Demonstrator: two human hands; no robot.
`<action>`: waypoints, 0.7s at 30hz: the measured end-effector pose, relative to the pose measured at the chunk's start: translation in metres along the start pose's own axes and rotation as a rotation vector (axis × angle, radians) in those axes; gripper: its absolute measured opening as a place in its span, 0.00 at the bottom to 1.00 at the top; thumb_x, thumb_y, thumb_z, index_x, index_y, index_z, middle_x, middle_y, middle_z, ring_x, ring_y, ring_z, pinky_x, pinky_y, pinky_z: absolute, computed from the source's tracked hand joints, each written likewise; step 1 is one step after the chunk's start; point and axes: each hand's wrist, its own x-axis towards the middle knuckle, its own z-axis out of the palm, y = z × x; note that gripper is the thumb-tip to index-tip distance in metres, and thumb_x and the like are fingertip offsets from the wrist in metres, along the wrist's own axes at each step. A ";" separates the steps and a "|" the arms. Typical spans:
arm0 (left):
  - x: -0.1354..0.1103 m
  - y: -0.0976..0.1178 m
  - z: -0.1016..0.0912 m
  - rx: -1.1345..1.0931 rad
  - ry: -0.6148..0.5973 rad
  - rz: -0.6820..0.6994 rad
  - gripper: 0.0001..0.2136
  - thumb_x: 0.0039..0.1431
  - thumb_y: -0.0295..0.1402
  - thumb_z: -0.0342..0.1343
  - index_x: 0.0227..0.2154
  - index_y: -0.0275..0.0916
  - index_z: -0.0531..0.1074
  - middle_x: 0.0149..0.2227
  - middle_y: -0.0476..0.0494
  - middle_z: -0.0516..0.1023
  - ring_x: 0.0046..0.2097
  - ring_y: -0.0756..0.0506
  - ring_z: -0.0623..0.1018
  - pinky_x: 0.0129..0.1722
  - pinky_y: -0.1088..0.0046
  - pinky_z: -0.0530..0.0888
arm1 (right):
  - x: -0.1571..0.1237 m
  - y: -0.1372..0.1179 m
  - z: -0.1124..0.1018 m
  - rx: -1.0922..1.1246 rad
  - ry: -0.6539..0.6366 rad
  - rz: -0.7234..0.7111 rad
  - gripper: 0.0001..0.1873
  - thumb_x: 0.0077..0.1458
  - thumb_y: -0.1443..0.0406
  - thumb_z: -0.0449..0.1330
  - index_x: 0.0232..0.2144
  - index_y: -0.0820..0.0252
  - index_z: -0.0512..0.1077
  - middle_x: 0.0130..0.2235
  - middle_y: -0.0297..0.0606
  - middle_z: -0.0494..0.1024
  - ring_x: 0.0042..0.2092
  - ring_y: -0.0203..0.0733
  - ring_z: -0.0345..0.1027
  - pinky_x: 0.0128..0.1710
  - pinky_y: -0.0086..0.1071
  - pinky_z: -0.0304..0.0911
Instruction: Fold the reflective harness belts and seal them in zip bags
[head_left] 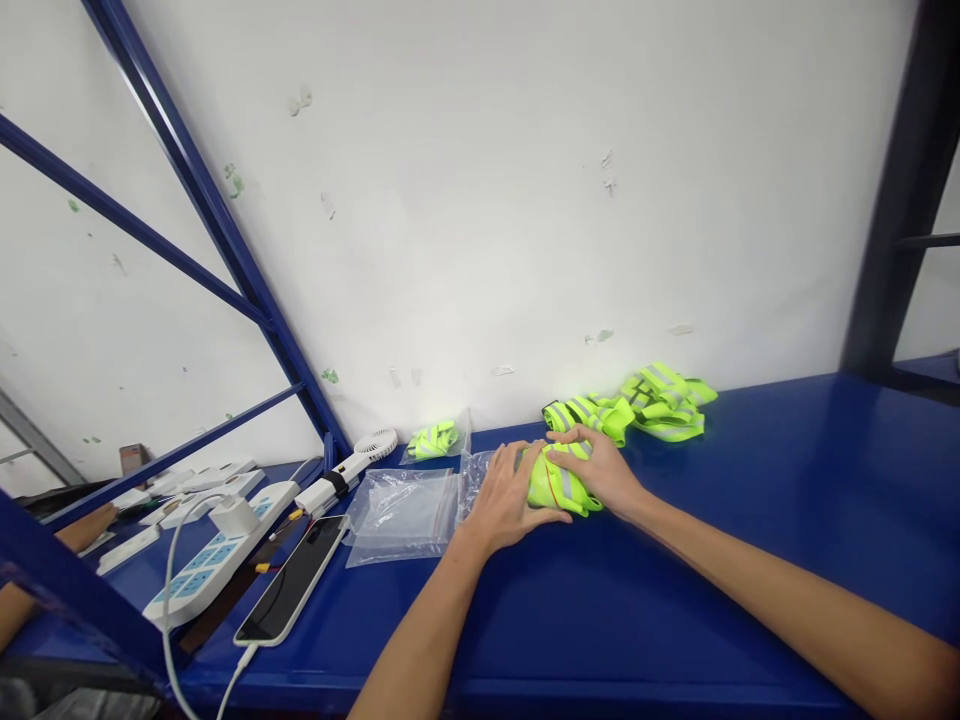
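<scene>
A folded neon-yellow reflective vest (574, 492) with grey stripes lies on the blue table between my two hands. My right hand (596, 468) grips its right side from above, thumb and fingers curled over it. My left hand (504, 500) presses round its left side, with a clear zip bag (471, 478) under and beyond the fingers. A thin red line, like a bag's seal, crosses the yellow fabric. How far the vest lies inside the bag is hidden by my fingers. Flat clear zip bags (403, 510) lie just left of my left hand.
Against the wall are loose reflective vests (667, 400) and a bagged one (433, 440). To the left lie a small white fan (375, 443), a charging phone (292, 580) and a power strip (217, 560). A blue frame post (225, 220) rises there; another person's arm (86, 528) shows behind it.
</scene>
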 end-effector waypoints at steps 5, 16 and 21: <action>-0.001 0.000 0.007 -0.043 0.015 -0.010 0.44 0.46 0.57 0.58 0.63 0.44 0.50 0.56 0.34 0.61 0.58 0.34 0.63 0.57 0.48 0.62 | -0.002 -0.002 0.003 -0.121 0.058 -0.030 0.12 0.46 0.56 0.62 0.27 0.56 0.67 0.33 0.37 0.75 0.39 0.48 0.69 0.44 0.40 0.60; 0.006 0.011 0.020 -0.077 0.104 0.030 0.46 0.46 0.52 0.62 0.63 0.43 0.47 0.56 0.34 0.61 0.57 0.35 0.65 0.55 0.52 0.65 | 0.003 -0.004 0.010 -0.016 0.029 -0.102 0.08 0.44 0.65 0.55 0.31 0.54 0.63 0.32 0.33 0.68 0.40 0.47 0.65 0.43 0.37 0.60; 0.009 0.015 0.018 -0.044 0.133 0.028 0.43 0.47 0.52 0.62 0.62 0.43 0.49 0.56 0.34 0.62 0.57 0.35 0.65 0.56 0.51 0.64 | 0.000 -0.018 0.015 0.170 0.070 0.056 0.11 0.39 0.66 0.54 0.30 0.54 0.63 0.31 0.33 0.69 0.38 0.47 0.66 0.38 0.35 0.63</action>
